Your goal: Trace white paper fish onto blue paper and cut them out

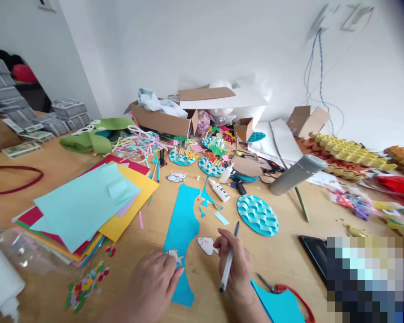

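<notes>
A strip of bright blue paper [182,215] with a curved right edge lies on the wooden table. My left hand [156,273] presses a small white fish cutout [175,256] flat onto its lower part. In my right hand [234,258] is a grey pen [227,267], held slantwise between the fingers. Its fingertips are beside a second white fish cutout [206,245], right of the blue strip. Another fish cutout [177,177] lies above the strip. Near my right wrist, red-handled scissors [283,289] rest by another blue paper piece [281,307].
Stacked coloured paper [84,206] lies left. White glue bottles [219,190], a wavy-patterned blue oval [257,215] and a grey flask [296,174] stand or lie beyond my hands. Cardboard boxes [161,117] line the wall. A black tray-like object [313,255] is at right.
</notes>
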Demonstrator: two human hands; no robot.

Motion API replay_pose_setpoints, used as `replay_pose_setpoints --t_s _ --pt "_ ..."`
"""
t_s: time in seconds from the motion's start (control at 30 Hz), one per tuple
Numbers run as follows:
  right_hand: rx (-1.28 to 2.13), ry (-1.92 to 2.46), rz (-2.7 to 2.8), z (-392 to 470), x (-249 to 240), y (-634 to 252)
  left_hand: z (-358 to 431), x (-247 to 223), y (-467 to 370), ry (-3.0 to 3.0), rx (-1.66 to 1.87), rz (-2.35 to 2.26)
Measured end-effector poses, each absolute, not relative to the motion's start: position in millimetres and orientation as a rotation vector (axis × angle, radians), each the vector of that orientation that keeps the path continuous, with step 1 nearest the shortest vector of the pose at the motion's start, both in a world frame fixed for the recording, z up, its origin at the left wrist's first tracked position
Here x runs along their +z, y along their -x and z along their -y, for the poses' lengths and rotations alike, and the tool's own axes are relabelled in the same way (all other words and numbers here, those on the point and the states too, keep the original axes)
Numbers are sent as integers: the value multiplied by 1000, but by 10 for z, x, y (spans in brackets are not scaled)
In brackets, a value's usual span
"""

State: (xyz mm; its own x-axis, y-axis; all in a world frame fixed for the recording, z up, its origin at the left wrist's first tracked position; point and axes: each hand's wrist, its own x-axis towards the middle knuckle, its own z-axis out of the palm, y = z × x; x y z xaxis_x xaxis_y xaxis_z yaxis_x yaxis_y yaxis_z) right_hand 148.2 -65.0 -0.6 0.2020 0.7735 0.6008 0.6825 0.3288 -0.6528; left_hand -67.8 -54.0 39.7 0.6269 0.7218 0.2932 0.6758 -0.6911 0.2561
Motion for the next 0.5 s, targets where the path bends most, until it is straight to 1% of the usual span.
replay_pose_setpoints --t_s 0.23,0.37,0.5 --pt "26 1428 1564 659 157 -1526 489 244 695 -2782 806 -1097" --pt "21 1472 1604 615 166 -1496 454 164 694 -2791 857 -1116" --pt "82 1485 1596 568 156 -1453 424 185 691 -2748 896 -1120"
